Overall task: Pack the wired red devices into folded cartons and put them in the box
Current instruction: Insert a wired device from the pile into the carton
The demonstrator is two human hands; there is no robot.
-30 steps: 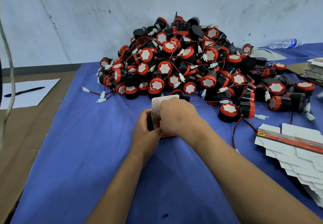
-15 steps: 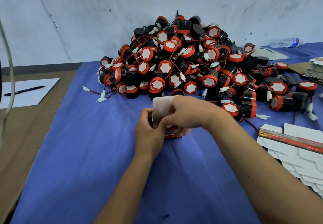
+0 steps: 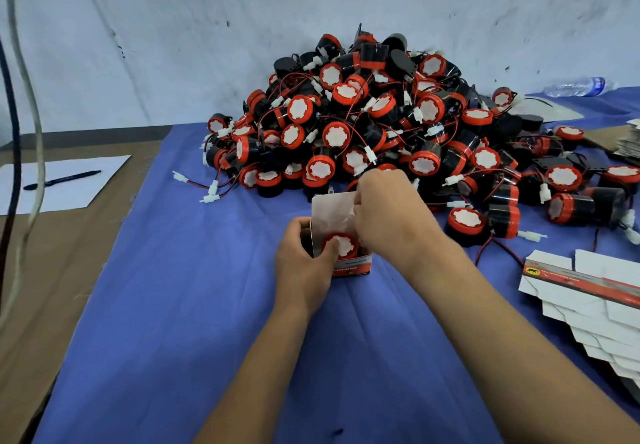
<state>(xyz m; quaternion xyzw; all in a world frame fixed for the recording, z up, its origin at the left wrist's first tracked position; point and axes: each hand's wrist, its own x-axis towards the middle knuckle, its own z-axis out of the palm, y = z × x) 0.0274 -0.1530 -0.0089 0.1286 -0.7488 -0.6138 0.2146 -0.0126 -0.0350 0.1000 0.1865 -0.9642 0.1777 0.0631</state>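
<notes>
A small carton (image 3: 349,265) stands on the blue cloth (image 3: 180,305) with its white top flap up. Inside it sits a red device (image 3: 341,244) with a white centre. My left hand (image 3: 304,263) grips the carton from the left, thumb on the device. My right hand (image 3: 388,215) is over the open top, fingers curled at the flap. Behind lies a big pile of wired red and black devices (image 3: 367,121). The box is not in view.
A fanned stack of flat white cartons (image 3: 588,291) lies at the right. Paper with a pen (image 3: 62,180) sits on the brown surface at left. A water bottle (image 3: 578,87) lies at the back right. Cables (image 3: 20,132) hang at the left edge.
My right hand has lifted off the carton's front towards its top flap, uncovering the red device inside. My left hand has kept its hold.
</notes>
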